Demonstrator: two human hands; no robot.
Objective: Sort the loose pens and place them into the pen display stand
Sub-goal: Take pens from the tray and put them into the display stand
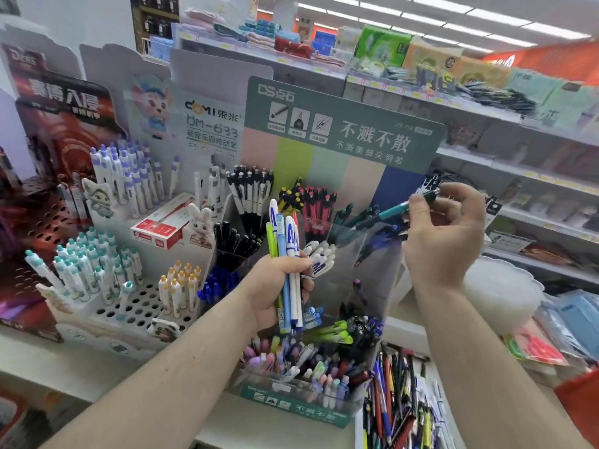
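- Left hand (275,286): grip wrapped tight round an upright bundle of slim plastic pens (285,254), white, blue and lime green, in front of the tiered clear acrylic pen display stand with green header card (340,124).
- Right hand (444,234): fingertips pinch 1 teal plastic pen (393,210), slanted over the stand's far right compartment.
- Loose mixed-colour pens (395,413) lie heaped on the counter, near right of the stand.
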